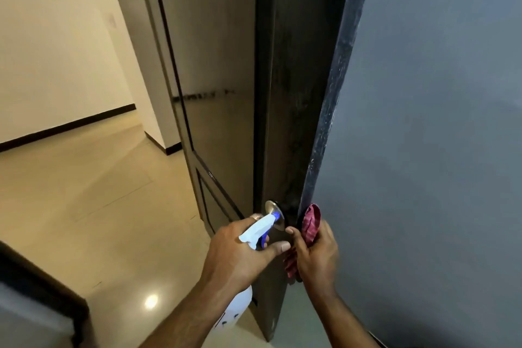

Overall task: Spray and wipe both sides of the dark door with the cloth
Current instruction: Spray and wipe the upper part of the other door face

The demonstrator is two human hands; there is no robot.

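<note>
The dark door [293, 87] stands partly open, its narrow edge facing me, next to the dark frame [336, 79]. My left hand [240, 254] grips a white spray bottle [258, 230] with a blue trigger, its nozzle close to the round metal handle [273, 211]. The bottle's white body [236, 311] hangs below my wrist. My right hand [316, 253] holds a bunched red cloth [310, 220] against the door's edge, just right of the handle. Part of the cloth hangs under my palm.
A grey wall [423, 135] fills the right side. Beyond the door a beige tiled floor [99, 192] runs to cream walls with dark skirting. A dark piece of furniture [36, 291] sits at the lower left corner.
</note>
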